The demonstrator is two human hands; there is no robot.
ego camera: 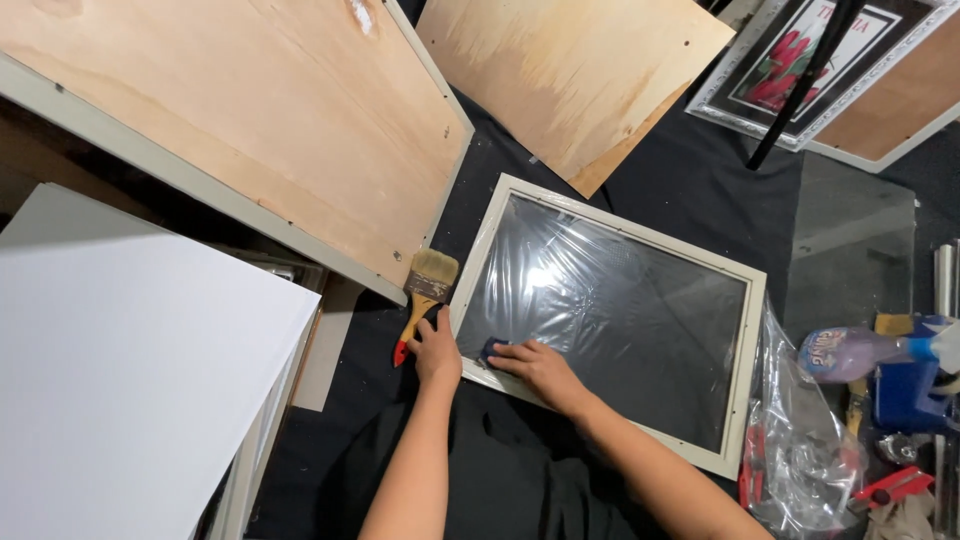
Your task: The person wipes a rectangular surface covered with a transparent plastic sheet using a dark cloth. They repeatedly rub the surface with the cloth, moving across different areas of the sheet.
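Right grip (535, 365) flat, pressing blue pad (493, 349) on glass | left grip (436, 350) steadies frame (470, 290) corner

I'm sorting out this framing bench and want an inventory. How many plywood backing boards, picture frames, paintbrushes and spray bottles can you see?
Bare plywood backing boards: 2, the large board and the smaller board
Picture frames: 2, the cream glazed frame under both hands and the ornate white frame with a flower print
Wooden-handled paintbrushes: 1
Clear spray bottles: 1
Total: 6
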